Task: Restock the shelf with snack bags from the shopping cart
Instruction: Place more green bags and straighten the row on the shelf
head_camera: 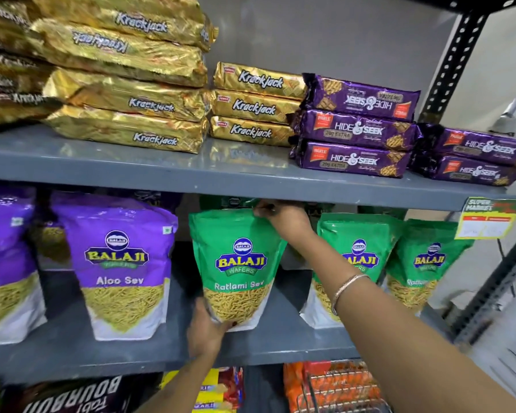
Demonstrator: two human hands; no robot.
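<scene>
A green Balaji Ratlami Sev bag (237,263) stands upright on the middle grey shelf (149,353). My left hand (204,332) grips its bottom left corner. My right hand (283,219) pinches its top right edge, just under the shelf above. Two more green Ratlami Sev bags (361,248) stand to its right, partly hidden behind my right forearm. Purple Aloo Sev bags (119,263) stand to its left. The wire rim of the shopping cart (340,389) shows at the bottom edge.
The upper shelf (191,165) carries stacked gold Krackjack packs (125,93) and purple Hide & Seek packs (355,129). A perforated black upright (450,67) frames the right side. A price tag (486,217) hangs at the right. Orange and dark packs lie on the lowest shelf.
</scene>
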